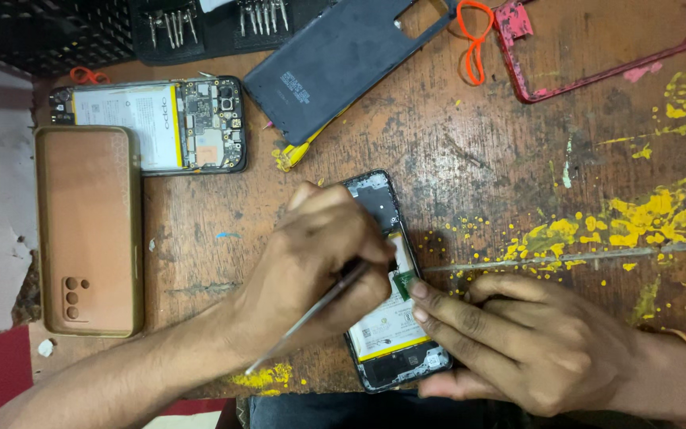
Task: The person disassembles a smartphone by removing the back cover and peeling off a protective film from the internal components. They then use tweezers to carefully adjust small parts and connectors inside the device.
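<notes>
Half the opened phone [395, 318] under hands

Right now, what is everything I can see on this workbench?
Opened phone: one, black frame with white battery, centre, under both hands.
Second opened phone: one, black, white battery and circuit board showing, upper left.
Phone case: one, tan brown, left, below the second phone.
Back cover: one, dark grey, top centre.
Phone frame: one, red, top right.
Elastic loop: one, orange, beside the red frame.
Screwdriver bits: a row, silver, in a black holder, top edge.
Wooden table: one, brown, yellow paint splashes.
Thin metal tool: one, silver, in the left hand.
Left hand: holds the tool.
Right hand: steadies the phone.
</notes>
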